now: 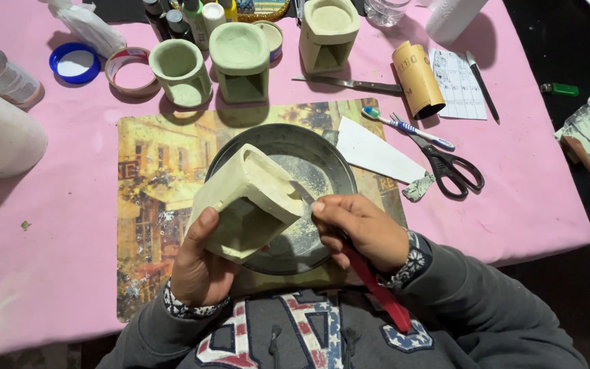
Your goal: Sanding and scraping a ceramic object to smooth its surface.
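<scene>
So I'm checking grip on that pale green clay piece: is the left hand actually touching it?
Touching. The head view shows the left hand under the pale green clay piece, its thumb pressed flat on the near face, over the metal pan.

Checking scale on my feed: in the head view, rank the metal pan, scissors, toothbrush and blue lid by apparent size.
1. metal pan
2. scissors
3. toothbrush, close to the scissors, so unsure
4. blue lid

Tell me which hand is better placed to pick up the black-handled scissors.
Right, probably. The right hand is on the side where the black-handled scissors lie, though it holds a red-handled tool. The left hand grips the pale green ceramic block.
</scene>
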